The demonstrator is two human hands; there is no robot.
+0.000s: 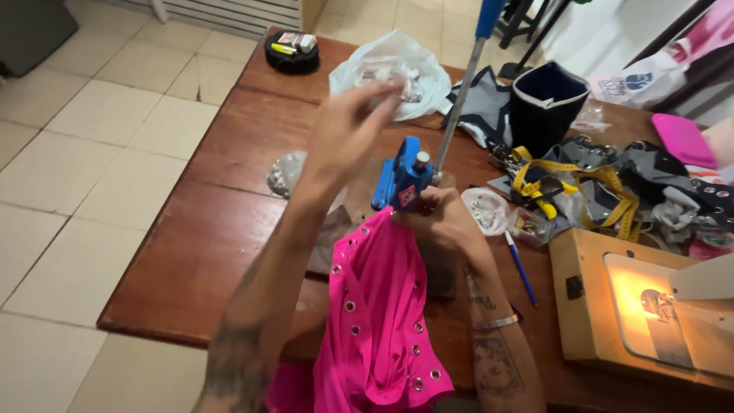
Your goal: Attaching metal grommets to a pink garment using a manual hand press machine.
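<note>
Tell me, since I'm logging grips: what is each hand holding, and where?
Right hand holds the pink garment by its top edge at the blue press. Left hand is raised and blurred; cannot tell.

Bright even daylight, warm glare on the sewing machine lamp (650, 302), raised left hand (353, 126) motion-blurred, soft shadows.

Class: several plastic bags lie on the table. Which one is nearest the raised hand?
The big white plastic bag at the table's far edge, right behind the raised left hand. The smaller clear bags lie beside the blue press.
</note>
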